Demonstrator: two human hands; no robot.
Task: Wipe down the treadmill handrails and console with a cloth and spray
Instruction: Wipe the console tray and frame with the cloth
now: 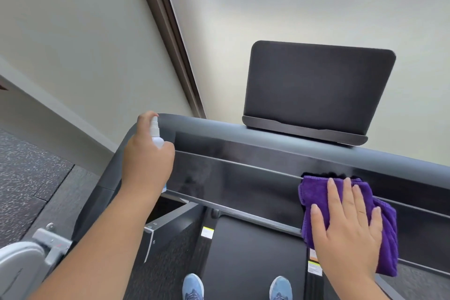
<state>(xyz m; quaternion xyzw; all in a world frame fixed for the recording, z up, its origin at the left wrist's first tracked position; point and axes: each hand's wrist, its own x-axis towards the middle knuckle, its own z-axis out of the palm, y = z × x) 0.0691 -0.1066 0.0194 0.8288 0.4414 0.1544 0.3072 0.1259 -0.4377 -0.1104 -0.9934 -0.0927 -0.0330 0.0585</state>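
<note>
Meanwhile the left hand point(146, 161) was closed around the spray bottle point(155, 135), and the right hand point(345, 231), fingers spread, pressed the purple cloth point(314, 192) flat on the console panel point(231, 178)

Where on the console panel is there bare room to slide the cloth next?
The glossy console panel is bare between the left hand, which grips the spray bottle, and the purple cloth under the right hand. The grey top rail is also free left of the screen. Both panel ends are occupied.
</note>
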